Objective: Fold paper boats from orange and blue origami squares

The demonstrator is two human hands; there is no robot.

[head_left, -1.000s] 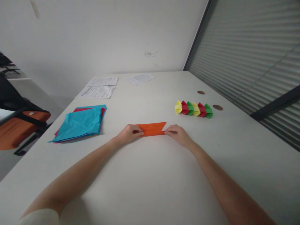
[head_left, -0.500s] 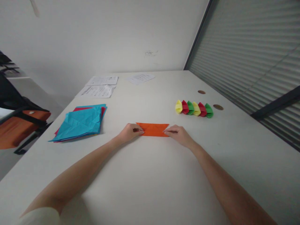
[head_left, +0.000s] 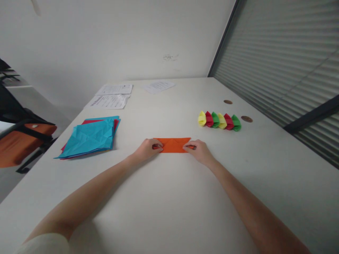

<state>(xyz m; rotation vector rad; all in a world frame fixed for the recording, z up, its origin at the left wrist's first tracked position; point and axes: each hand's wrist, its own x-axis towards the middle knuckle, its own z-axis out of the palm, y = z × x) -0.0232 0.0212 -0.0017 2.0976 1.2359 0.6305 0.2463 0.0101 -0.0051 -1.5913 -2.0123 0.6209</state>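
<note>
A folded strip of orange paper (head_left: 173,145) lies flat on the white table, long side across my view, with faint slanting creases on it. At its left end my left hand (head_left: 150,148) pinches the paper between thumb and fingers. My right hand (head_left: 198,150) has its fingertips pinched together on the right end. Beyond my right hand stands a row of folded paper pieces (head_left: 221,121) in yellow, red and green, overlapping one another. Off to the left rests a stack of creased paper sheets (head_left: 91,137), blue on top with red showing beneath.
Printed sheets (head_left: 112,101) lie at the table's far left, and another printed sheet (head_left: 159,86) is near the back wall. Two round holes, one of them a brown-looking hole (head_left: 247,119), sit by the right edge beside window blinds (head_left: 286,63). An orange-seated chair (head_left: 29,141) stands left.
My right hand has shifted slightly left, further onto the orange paper's right end. My left hand stays at the left end. Faint creases now show more clearly on the paper.
</note>
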